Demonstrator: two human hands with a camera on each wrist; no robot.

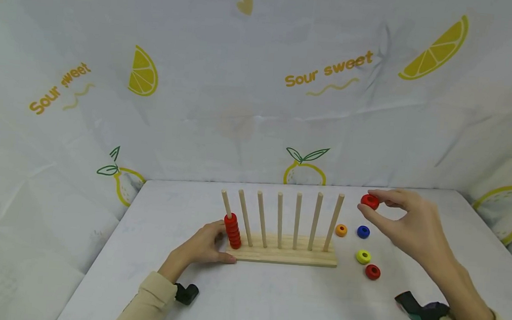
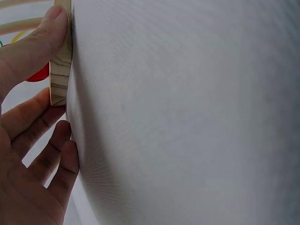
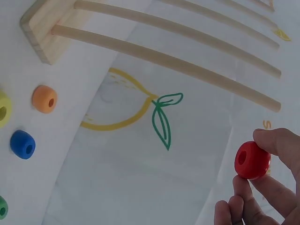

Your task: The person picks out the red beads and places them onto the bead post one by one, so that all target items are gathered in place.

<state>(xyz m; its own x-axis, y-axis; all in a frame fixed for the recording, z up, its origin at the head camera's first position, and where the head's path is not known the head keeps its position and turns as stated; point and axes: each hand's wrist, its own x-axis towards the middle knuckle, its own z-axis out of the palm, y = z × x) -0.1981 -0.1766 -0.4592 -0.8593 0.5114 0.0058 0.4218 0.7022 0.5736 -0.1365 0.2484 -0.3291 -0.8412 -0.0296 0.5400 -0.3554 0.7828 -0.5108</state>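
Observation:
A wooden peg rack (image 1: pixel 285 255) with several upright pegs stands on the table, and a stack of red beads (image 1: pixel 232 231) fills the lower part of its leftmost peg. My left hand (image 1: pixel 203 245) grips the left end of the base, thumb along the front edge and fingers behind. In the left wrist view, the thumb and fingertips hold that wooden end (image 2: pixel 60 77). Raised to the right of the rack, my right hand (image 1: pixel 416 226) pinches a red bead (image 1: pixel 370 201) between thumb and fingers. The right wrist view shows the hole of this bead (image 3: pixel 253 160) facing sideways.
Loose beads lie right of the rack: orange (image 1: pixel 341 230), blue (image 1: pixel 363 232), yellow (image 1: pixel 363 257) and red (image 1: pixel 372 272). A green bead (image 3: pixel 3 207) shows at the edge of the right wrist view. Behind the table hangs a white lemon-print cloth (image 1: pixel 222 128).

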